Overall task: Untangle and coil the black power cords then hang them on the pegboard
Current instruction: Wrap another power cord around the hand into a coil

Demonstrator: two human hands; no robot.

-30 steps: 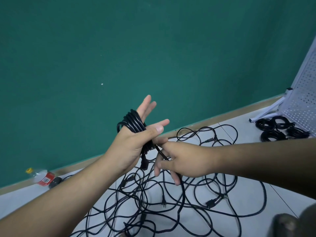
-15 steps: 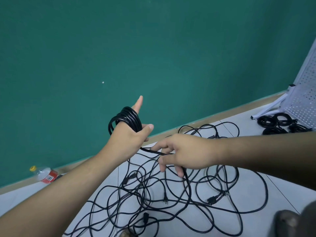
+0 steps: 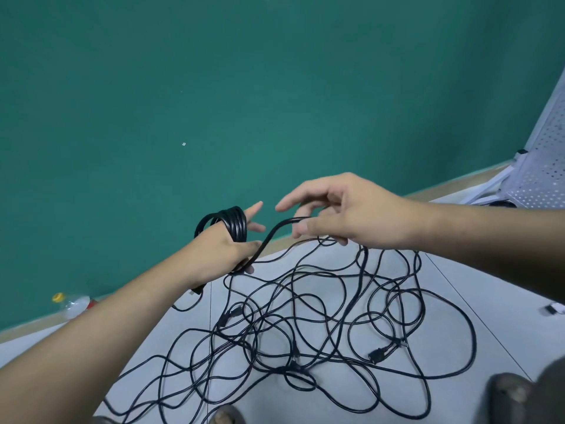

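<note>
Grey floor tiles point(image 3: 489, 286) carry the tangle point(image 3: 305, 316) below both grips. Thumb clamped, the left hand point(image 3: 220, 255) wears the coil point(image 3: 237, 228) as a former; the right hand point(image 3: 360, 215) pinches the power cord point(image 3: 272, 234) beside it, probably feeding another loop.

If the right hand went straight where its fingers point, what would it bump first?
Likely the fingers of the left hand, sticking out past the coiled black power cord wound round it. Depth is hard to judge.

Single head view (wide-angle) — facing forward and down, close.
</note>
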